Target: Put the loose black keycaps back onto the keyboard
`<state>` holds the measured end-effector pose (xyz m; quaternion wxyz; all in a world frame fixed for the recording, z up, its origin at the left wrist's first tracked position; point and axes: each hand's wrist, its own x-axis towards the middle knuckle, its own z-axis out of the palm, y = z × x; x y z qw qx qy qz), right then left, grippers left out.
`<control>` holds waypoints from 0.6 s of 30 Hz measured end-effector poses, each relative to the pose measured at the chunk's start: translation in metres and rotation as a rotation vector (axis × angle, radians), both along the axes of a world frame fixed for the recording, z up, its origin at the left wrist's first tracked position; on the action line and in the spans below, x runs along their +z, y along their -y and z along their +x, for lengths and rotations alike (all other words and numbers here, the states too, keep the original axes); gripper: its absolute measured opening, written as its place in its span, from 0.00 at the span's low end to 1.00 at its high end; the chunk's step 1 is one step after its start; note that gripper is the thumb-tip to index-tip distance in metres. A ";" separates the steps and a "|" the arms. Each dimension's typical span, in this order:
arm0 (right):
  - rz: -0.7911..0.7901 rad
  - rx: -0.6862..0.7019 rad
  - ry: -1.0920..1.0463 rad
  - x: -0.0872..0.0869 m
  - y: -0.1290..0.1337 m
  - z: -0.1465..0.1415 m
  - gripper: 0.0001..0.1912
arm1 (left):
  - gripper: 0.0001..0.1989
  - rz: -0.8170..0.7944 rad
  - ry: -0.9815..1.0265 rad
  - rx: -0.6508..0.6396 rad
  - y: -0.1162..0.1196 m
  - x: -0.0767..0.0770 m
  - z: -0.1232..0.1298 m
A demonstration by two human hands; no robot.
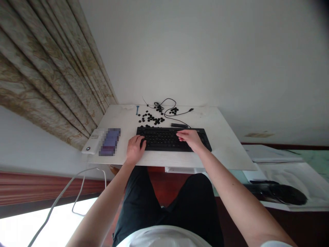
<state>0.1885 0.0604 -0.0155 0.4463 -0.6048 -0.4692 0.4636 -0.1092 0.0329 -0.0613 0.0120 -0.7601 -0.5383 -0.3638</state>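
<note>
A black keyboard (164, 144) lies along the front of the white table. My left hand (135, 148) grips its left end, fingers curled over the corner and thumb at the front. Above the right part of the keys, my right hand (190, 138) is closed in a pinch; whatever sits between its fingertips is too small to make out. Loose black keycaps (156, 120) are scattered behind the keyboard, and a smaller cluster of keycaps (174, 110) lies farther right, beside the coiled black cable (158, 105).
A small blue tool (137, 109) and a dark bar-shaped piece (179, 125) lie behind the keyboard. On the left are a blurred purple phone-like item (110, 142) and a white box (92, 141). Patterned curtains (59, 58) hang left; a wall (167, 51) stands behind the table (226, 137).
</note>
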 end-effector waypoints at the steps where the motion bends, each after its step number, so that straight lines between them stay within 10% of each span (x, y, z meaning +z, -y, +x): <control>1: 0.004 0.019 0.042 0.000 -0.001 -0.001 0.14 | 0.10 -0.006 0.009 0.004 0.000 0.000 -0.001; 18: -0.009 0.444 0.634 0.007 -0.030 -0.038 0.03 | 0.11 -0.056 0.044 0.008 -0.005 -0.003 -0.002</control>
